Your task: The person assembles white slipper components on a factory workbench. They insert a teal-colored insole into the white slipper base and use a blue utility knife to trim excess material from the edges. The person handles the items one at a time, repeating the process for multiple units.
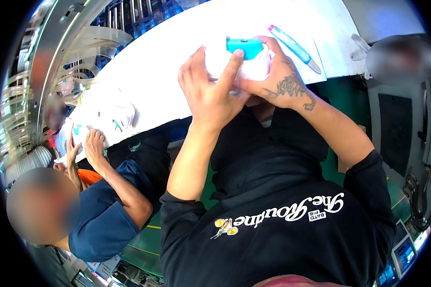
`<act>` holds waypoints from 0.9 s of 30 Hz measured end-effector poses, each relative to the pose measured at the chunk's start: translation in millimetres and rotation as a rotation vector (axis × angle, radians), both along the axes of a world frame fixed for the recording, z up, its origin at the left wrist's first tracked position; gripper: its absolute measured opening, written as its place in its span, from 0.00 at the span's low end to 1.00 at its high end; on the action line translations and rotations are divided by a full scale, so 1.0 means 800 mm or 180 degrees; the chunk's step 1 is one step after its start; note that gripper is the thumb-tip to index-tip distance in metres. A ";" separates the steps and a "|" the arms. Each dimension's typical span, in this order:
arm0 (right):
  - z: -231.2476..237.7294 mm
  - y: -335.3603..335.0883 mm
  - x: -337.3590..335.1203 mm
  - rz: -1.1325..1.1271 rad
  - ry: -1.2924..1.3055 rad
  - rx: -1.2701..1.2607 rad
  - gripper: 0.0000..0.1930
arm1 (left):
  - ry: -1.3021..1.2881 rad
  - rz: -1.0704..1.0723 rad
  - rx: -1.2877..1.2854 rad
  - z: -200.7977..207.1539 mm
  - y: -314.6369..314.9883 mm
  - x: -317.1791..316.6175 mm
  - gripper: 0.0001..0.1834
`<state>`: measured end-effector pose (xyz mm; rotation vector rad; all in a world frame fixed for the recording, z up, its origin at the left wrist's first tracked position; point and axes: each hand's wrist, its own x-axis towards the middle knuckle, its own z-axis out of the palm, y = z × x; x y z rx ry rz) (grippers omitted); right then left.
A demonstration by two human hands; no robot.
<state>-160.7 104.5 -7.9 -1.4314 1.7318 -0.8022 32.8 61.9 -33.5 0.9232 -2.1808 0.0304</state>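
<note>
A bright blue, smooth piece [246, 47] with a small dark hole in its top edge is held above the white table, partly wrapped in a white cloth [259, 68]. My right hand [278, 79] curls round its right side and the cloth, with fingers partly hidden behind. The thumb of my left hand [209, 91] presses on the blue piece's front; its other fingers are bent at the left, against the overexposed white. Just right of my hands lies a slim blue handled tool [292, 46] with a pink end and a tan pointed tip.
The white table [167, 52] runs across the far side, with metal racks and clear curved strips beyond its left end. At left a co-worker in a navy shirt [105, 217] handles small blue pieces and white cloth [122, 112]. Another person's white-gloved hand [359, 48] is at far right.
</note>
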 end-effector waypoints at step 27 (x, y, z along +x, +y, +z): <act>-0.023 -0.037 -0.033 0.0172 0.0135 -0.0417 0.48 | -0.1267 0.0337 0.0998 0.060 -0.042 0.032 0.56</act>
